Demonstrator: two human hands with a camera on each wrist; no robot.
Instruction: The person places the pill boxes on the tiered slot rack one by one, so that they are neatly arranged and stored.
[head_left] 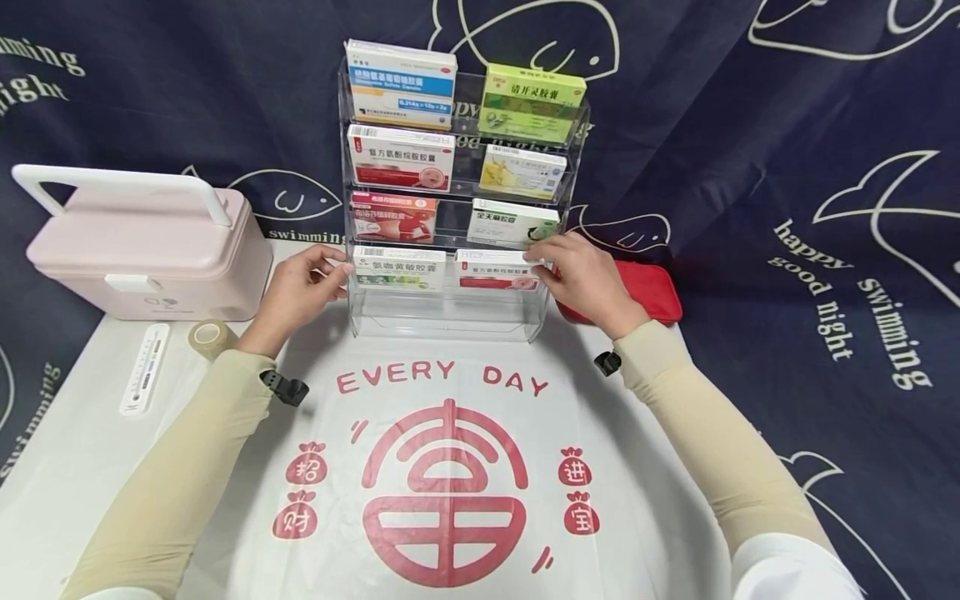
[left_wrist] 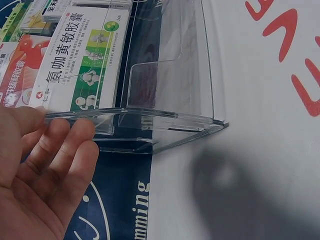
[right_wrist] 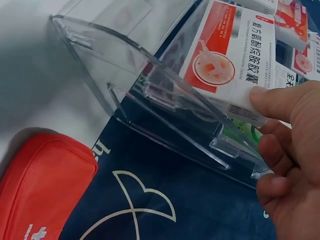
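A clear tiered display rack [head_left: 450, 321] stands on the table, holding several medicine boxes in two columns. My left hand [head_left: 300, 283] grips the rack's left side edge, beside a white-and-green box [head_left: 401, 271] on the lowest filled tier. In the left wrist view, that hand's thumb [left_wrist: 30, 120] lies at the panel edge with the fingers curled outside it. At the right side, my right hand [head_left: 581, 275] is on the rack by a white-and-red box [head_left: 495, 271]. Its thumb [right_wrist: 270, 100] touches that box's end in the right wrist view, and its fingers curl along the outside of the side panel.
A pink case with a white handle [head_left: 142, 258] stands at the left. In front of it lie a tape roll [head_left: 210, 336] and a white thermometer-like strip [head_left: 144, 369]. A red pouch [head_left: 652, 292] lies behind my right hand. Dark printed cloth [head_left: 750, 250] hangs behind.
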